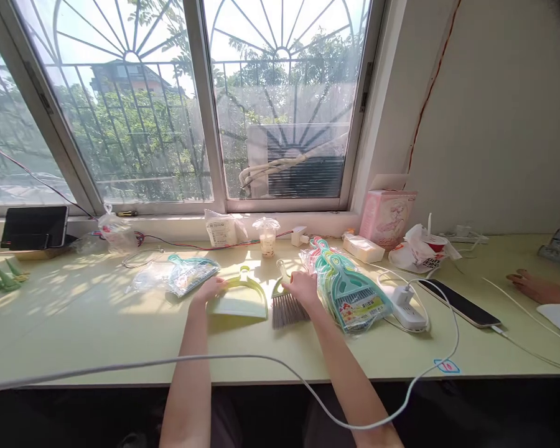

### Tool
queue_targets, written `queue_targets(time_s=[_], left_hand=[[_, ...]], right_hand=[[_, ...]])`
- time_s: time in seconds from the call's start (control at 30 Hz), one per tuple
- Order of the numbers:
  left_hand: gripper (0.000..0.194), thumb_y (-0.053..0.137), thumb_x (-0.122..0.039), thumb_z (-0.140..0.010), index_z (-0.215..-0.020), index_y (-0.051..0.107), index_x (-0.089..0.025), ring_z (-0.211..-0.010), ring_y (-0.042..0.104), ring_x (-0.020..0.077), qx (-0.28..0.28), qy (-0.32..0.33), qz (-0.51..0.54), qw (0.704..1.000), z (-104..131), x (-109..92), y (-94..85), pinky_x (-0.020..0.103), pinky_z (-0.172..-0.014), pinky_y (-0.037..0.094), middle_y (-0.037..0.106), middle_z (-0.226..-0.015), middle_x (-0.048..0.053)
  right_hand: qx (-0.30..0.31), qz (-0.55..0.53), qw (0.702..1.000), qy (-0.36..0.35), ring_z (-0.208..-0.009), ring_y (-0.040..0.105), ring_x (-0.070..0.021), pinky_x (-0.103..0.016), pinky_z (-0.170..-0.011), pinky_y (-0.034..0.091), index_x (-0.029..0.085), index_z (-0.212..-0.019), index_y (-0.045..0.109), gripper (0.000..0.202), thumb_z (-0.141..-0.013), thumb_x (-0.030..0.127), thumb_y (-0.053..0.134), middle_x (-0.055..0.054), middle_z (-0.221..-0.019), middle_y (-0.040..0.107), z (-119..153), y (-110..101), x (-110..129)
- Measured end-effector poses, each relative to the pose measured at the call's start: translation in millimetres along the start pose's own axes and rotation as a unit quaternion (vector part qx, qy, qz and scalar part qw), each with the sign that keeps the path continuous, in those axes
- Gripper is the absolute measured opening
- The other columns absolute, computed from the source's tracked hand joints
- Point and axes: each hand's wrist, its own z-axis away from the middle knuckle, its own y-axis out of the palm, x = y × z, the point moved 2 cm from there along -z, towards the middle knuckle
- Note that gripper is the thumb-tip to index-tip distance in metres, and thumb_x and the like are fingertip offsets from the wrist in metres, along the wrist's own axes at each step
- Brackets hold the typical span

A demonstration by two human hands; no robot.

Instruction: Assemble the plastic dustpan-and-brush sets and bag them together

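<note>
My left hand [210, 289] grips the left edge of a pale yellow-green dustpan [240, 300], which lies on the table with its handle pointing away from me. To its right my right hand [302, 287] is closed on a small hand brush [287, 311] with grey bristles and a light handle. The bristles point toward me and rest at the tabletop. Close beside my right hand lies a pile of bagged dustpan-and-brush sets [357, 298], teal in front with green and pink ones behind. Left of my left hand sits another bagged teal set [191, 274].
A white cable [261, 356] crosses in front of my forearms. On the right are a power strip [407, 314], a phone [460, 303] and another person's hand [534, 285]. A drink cup [267, 239], a pink box [387, 218] and a tablet [35, 227] stand toward the window.
</note>
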Motion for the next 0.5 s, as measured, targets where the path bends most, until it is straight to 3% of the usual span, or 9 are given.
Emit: queue_targets(time_s=[0.07,0.17,0.3,0.4,0.5], left_hand=[[0.025,0.076,-0.041,-0.061,-0.059,0.061,-0.022,-0.053,0.056,0.0206,0.031,-0.03,-0.051,0.998,-4,6,3.5,0.034,-0.059,0.05,0.058,-0.053,0.003],[0.022,0.07,-0.045,-0.068,-0.07,0.067,-0.023,-0.081,0.064,0.0311,0.035,-0.049,-0.137,0.989,-7,8,6.0,0.042,-0.078,0.051,0.068,-0.078,0.012],[0.027,0.059,-0.047,-0.082,-0.087,0.071,-0.023,-0.113,0.058,0.0428,0.007,-0.025,-0.242,0.97,-5,4,10.8,0.054,-0.092,0.045,0.067,-0.108,0.021],[0.026,0.059,-0.045,-0.082,-0.091,0.07,-0.022,-0.117,0.055,0.0432,-0.008,0.004,-0.263,0.965,-2,3,16.6,0.055,-0.094,0.044,0.066,-0.11,0.021],[0.02,0.064,-0.04,-0.077,-0.076,0.065,-0.021,-0.112,0.056,0.041,0.008,-0.001,-0.274,0.962,0,5,21.1,0.051,-0.094,0.045,0.066,-0.101,0.02]], right_hand=[[0.029,0.027,0.999,0.003,-0.102,0.066,-0.0275,-0.044,-0.099,0.035,0.017,-0.084,0.072,0.025,-0.084,0.04,0.064,-0.011,-0.099,0.075,1,7,-1],[0.046,0.025,0.998,0.016,-0.103,0.067,-0.0263,-0.043,-0.099,0.036,0.019,-0.096,0.073,0.027,-0.087,0.041,0.062,-0.01,-0.104,0.075,-1,11,-6],[0.006,0.02,1.0,-0.006,-0.108,0.067,-0.0239,-0.037,-0.096,0.04,0.02,-0.112,0.071,0.024,-0.092,0.024,0.058,-0.011,-0.108,0.074,-5,14,-11],[-0.028,0.064,0.997,-0.028,-0.112,0.064,-0.0297,-0.037,-0.092,0.043,0.014,-0.102,0.074,0.017,-0.089,0.018,0.063,-0.018,-0.109,0.072,-7,21,-12],[-0.048,0.103,0.993,-0.031,-0.105,0.065,-0.0309,-0.037,-0.086,0.046,0.012,-0.09,0.075,0.016,-0.084,0.005,0.062,-0.021,-0.1,0.072,-8,29,-13]])
